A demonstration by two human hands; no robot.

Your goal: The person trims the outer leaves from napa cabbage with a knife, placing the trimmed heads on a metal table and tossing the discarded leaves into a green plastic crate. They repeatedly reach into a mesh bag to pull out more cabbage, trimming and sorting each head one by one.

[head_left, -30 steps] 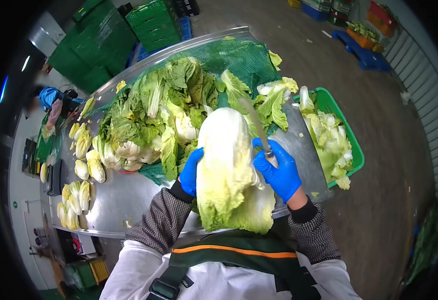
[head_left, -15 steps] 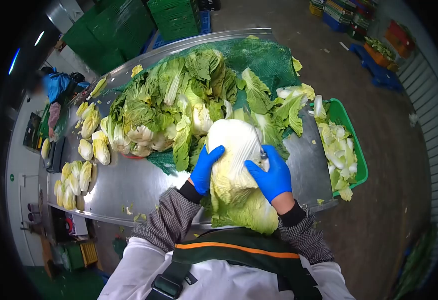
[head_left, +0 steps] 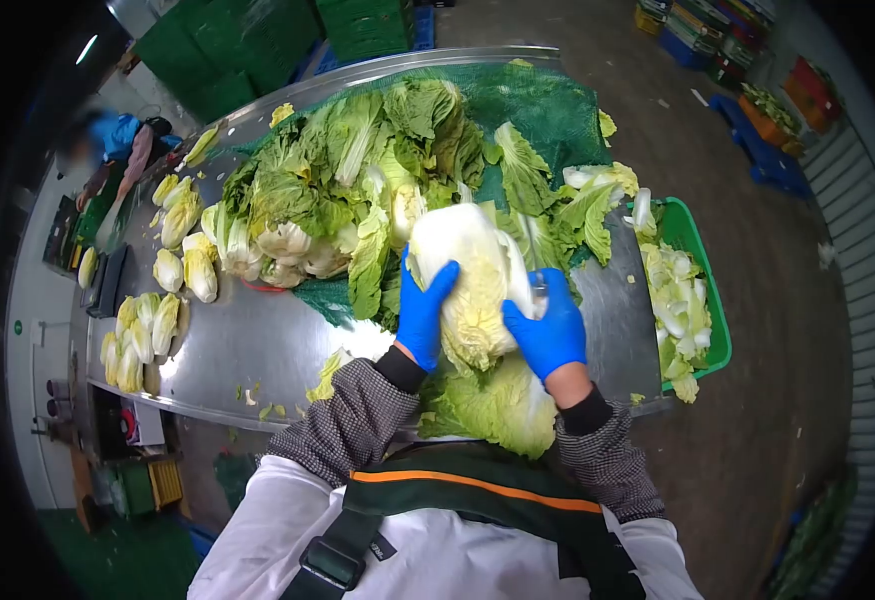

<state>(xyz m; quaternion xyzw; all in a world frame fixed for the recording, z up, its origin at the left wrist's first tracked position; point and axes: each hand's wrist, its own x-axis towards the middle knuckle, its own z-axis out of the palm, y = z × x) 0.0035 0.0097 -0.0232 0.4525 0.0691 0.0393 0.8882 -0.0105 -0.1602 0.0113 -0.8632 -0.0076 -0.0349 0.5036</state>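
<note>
A large Chinese cabbage (head_left: pixel 468 265) with a white base and pale yellow-green leaves is held above the near edge of the steel table. My left hand (head_left: pixel 424 312), in a blue glove, is wrapped around its left side. On the opposite side my right hand (head_left: pixel 550 325), also gloved in blue, grips an outer leaf standing slightly off the head. A small metal piece (head_left: pixel 539 284) shows at the right fingers; its full shape is hidden. Just below the head lies a loose green leaf (head_left: pixel 503 408) near my apron.
A heap of untrimmed cabbages (head_left: pixel 308 180) rests on green netting (head_left: pixel 548 110). Small yellowish cabbages (head_left: pixel 141 340) sit at the table's left. A green crate (head_left: pixel 720 325) of leaf scraps stands right. Another person (head_left: pixel 128 145) works at the far left.
The cabbage has tipped and turned in my hands, showing more of its yellow side. An outer leaf on the right now stands away from it. A loose leaf shows by my left sleeve.
</note>
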